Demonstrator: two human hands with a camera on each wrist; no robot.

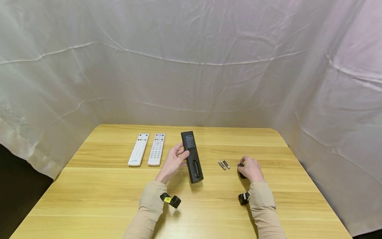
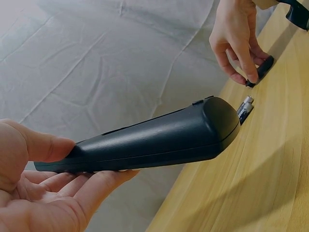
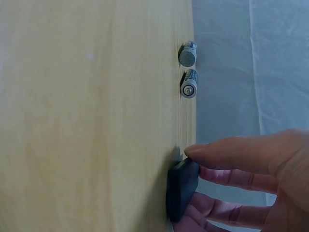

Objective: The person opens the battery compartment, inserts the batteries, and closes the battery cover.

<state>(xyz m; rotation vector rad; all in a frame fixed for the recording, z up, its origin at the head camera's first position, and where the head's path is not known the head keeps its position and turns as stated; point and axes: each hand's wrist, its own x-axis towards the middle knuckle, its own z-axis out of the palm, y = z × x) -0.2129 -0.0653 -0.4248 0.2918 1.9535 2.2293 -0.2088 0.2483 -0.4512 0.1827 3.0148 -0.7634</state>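
Observation:
My left hand [image 1: 174, 161] grips a black remote control [image 1: 191, 149] above the table, thumb on its back and fingers underneath. Its back faces up, and the battery compartment [image 1: 196, 168] near its lower end is uncovered. To the right, my right hand [image 1: 252, 169] pinches a small black battery cover [image 3: 182, 189] by its ends, at the tabletop. Two small batteries [image 1: 222, 165] lie side by side on the table between the remote and my right hand. In the right wrist view, one battery [image 3: 189, 89] shows its raised end and the other [image 3: 188, 55] its flat end.
Two white remote controls, one at the far left [image 1: 138, 150] and one beside it [image 1: 156, 149], lie buttons up on the wooden table [image 1: 98, 186]. Pale fabric [image 1: 191, 79] hangs behind the table and along its sides.

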